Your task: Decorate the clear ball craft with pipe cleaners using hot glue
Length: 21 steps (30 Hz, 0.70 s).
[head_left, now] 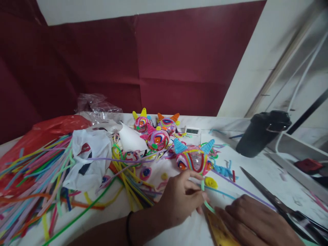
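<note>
My left hand (180, 200), with a dark band at the wrist, pinches a light green pipe cleaner (208, 206) between thumb and fingers. Close on its right, my right hand (256, 222) rests low with its fingers together over a yellow-brown flat piece (217, 230), touching the pipe cleaner's lower end; what its fingertips grip is hidden. Just beyond my left hand sits a colourful pipe-cleaner animal head (196, 159) with blue horns and orange eyes. A yellow coil (211, 182) lies beside my left fingertips.
Open scissors (279, 205) lie at the right, below a black bottle (262, 133). Similar heads (157, 138) stand at the back near a small digital display (192, 131). Loose pipe cleaners (38, 164), a white cloth-like bag (89, 157) and red plastic (61, 124) cover the left.
</note>
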Motion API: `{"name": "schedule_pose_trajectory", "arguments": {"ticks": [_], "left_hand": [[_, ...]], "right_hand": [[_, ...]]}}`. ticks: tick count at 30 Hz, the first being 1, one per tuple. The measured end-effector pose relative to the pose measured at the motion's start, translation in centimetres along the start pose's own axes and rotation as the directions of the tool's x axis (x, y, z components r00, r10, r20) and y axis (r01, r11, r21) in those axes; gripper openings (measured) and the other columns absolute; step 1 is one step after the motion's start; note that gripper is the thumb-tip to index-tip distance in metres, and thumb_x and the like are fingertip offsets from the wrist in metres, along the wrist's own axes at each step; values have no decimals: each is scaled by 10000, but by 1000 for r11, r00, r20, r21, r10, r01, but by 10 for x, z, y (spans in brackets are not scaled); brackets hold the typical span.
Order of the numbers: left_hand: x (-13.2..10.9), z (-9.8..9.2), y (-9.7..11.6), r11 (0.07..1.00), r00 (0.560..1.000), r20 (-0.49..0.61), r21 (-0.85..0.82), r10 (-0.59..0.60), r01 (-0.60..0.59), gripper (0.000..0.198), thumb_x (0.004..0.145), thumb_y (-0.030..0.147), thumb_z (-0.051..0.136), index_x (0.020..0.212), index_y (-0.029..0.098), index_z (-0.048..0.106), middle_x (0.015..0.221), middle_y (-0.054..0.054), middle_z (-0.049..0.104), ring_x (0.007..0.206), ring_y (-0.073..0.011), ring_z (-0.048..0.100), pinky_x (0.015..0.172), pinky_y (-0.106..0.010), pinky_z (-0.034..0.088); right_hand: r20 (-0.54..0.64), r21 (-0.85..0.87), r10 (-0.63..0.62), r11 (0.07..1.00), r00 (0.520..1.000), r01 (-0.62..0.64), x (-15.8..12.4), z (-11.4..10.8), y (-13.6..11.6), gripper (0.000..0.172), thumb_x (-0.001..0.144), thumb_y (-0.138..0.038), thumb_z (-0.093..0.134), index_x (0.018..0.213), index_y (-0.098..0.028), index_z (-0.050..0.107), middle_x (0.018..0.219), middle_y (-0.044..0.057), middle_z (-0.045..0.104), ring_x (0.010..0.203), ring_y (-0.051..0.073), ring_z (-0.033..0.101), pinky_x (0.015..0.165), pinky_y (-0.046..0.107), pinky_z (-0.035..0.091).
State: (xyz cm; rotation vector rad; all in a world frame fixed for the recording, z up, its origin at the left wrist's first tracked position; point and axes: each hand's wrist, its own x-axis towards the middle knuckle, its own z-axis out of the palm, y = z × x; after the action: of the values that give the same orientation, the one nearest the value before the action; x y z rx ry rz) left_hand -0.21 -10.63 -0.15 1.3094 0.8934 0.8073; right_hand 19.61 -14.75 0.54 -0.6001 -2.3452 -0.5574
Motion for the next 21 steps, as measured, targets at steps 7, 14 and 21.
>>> {"name": "schedule_pose_trajectory", "arguments": {"ticks": [7,14,21], "left_hand": [[5,-6,7,995,992,-99,77,77,-69,171,707,199,610,861,177,538,551,37,619,407,-79,513,413,-169,345],[14,-9,14,965,969,-148,200,199,-168,81,780,273,555,770,202,517,451,66,544,362,-81,453,430,-184,331],[25,-8,22,943,951,-131,222,280,-247,155,784,272,529,652,206,481,463,60,510,418,-92,507,467,-189,360]], "right_hand": [[108,191,240,947,965,-257,27,1,1,257,999,-177,363,991,-194,619,777,43,678,675,128,678,573,187,530],[99,156,196,965,976,-210,34,10,11,309,989,-152,356,796,-190,594,678,28,609,575,133,613,540,223,492],[22,87,211,973,977,-212,38,14,19,228,985,-159,393,932,-177,614,750,35,623,627,144,614,557,239,466]]}}
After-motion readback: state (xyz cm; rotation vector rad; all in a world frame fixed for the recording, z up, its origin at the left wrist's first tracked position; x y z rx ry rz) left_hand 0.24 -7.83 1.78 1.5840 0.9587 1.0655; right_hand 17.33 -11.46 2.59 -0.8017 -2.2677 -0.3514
